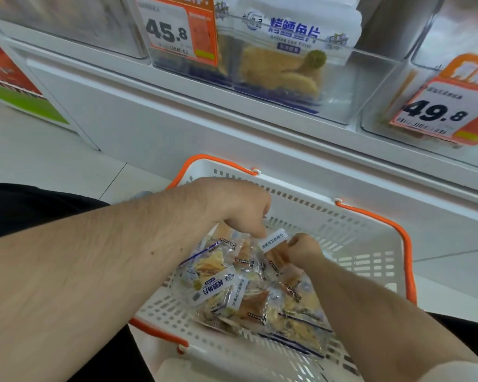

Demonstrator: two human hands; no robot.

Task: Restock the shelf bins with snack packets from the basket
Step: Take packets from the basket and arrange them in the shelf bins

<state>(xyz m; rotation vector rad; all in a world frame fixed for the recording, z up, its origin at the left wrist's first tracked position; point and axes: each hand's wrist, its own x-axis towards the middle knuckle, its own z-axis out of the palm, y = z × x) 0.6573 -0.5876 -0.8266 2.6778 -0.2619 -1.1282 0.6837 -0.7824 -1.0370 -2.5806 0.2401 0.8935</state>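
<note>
A white slotted basket [351, 244] with orange handles stands on the floor below the shelf. Several clear snack packets [232, 288] with white labels lie piled in it. Both my hands reach down into the pile. My left hand [238, 208] has its fingers curled down onto a small packet [273, 241] with a white label. My right hand [304, 249] pinches the same packet from the right. Above, a clear shelf bin [342, 86] holds a large white fish-fillet packet [287, 34].
A price tag reading 45.8 [177, 31] hangs on that bin. Another reading 49.8 [439, 111] hangs on the clear bin to the right. The white shelf base [149, 111] runs behind the basket. White floor tiles [39, 161] lie at left.
</note>
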